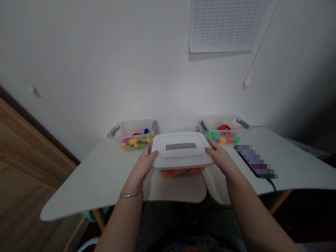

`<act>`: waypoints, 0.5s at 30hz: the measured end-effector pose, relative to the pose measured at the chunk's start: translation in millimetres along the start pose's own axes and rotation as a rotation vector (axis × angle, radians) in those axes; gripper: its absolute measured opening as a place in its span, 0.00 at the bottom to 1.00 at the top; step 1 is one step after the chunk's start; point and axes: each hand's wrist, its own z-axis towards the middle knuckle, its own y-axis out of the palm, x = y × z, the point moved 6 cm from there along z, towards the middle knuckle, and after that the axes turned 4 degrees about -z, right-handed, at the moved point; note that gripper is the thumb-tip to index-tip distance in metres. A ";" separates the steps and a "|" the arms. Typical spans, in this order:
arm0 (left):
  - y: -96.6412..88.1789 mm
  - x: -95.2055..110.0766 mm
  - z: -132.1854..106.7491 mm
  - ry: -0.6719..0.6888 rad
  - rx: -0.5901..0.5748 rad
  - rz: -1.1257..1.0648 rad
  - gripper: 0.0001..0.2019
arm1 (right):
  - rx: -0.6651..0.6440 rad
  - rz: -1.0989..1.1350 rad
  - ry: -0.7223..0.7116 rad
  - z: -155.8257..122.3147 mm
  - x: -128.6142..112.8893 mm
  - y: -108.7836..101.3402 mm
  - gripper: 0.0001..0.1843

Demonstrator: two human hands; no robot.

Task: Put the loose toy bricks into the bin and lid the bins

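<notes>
Okay, left grip [141, 162]: closed on the left edge of a lidded plastic tub [181, 172], thumb side over the white lid [181, 150], fingers hidden behind it.
Right grip [220, 159]: closed the same way on the right edge, fingers reaching toward a grey side handle [210, 143].
Tub: centred between both hands at the bench's [105, 175] near cutout, orange pieces [181, 173] showing under the lid. Cannot tell whether it rests on the bench or is held up, or whether the lid is latched.
Risk: if the hands are bearing on the lid alone and it is unlatched, the tub could drop away and spill. A lopsided squeeze could also tilt it.
Obstacles: a clear bin [136, 126] of mixed colourful pieces [135, 142] sits just beyond the tub on the left; a second clear bin [220, 122] of round coloured pieces [223, 138] sits just beyond it on the right. Either could get clipped by the tub's far edge.
Other: a pixelated dark device [256, 161] lies on the right of the bench, its cable [271, 183] trailing over the near edge. A snag risk for the right forearm [249, 210].
</notes>
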 end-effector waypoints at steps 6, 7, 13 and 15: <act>2.7 14.1 2.8 0.084 -0.039 0.379 0.31 | 0.001 -0.190 -0.051 2.2 -3.9 -2.1 0.34; 4.2 16.6 2.5 0.092 -0.048 0.444 0.31 | -0.002 -0.229 -0.060 1.7 -5.7 -2.5 0.34; 14.4 29.1 -1.6 0.072 -0.064 0.798 0.29 | -0.038 -0.415 -0.049 -4.4 -20.5 -2.9 0.33; 16.5 31.3 -2.1 0.046 -0.071 0.863 0.28 | -0.047 -0.461 -0.045 -6.4 -24.8 -2.6 0.33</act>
